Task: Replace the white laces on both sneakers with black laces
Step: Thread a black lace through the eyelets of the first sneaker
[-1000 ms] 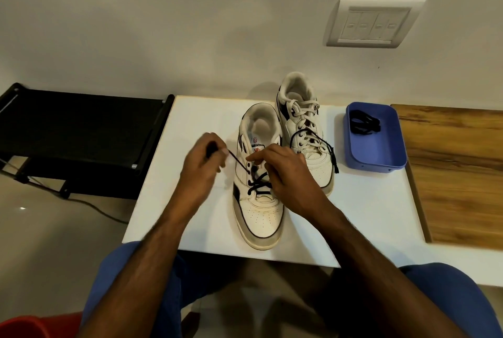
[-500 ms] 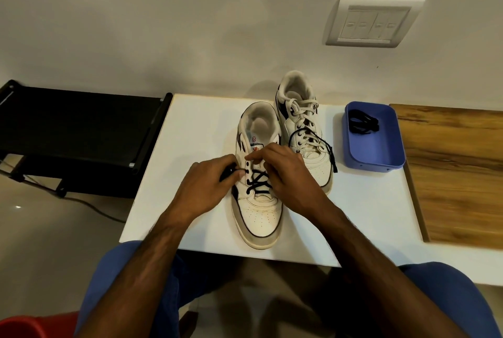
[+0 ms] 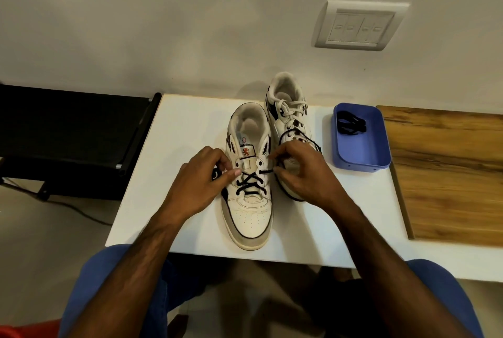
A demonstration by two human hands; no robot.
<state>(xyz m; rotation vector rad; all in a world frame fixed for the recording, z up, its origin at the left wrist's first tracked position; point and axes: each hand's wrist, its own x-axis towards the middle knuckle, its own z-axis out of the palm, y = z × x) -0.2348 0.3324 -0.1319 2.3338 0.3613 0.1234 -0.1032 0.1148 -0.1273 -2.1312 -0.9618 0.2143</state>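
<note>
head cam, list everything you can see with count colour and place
sneakers: 2, white; near one mid table, far one behind it to the right
black lace: 1, part threaded in near sneaker
white lace: 1, in far sneaker
tray: 1, blue, right of sneakers, holds spare lace, black
table: 1, white
board: 1, wood, right
stand: 1, black, left
switch plate: 1, white, wall
left hand: grip on a lace end, left of near sneaker
right hand: grip on the other end, right
</note>
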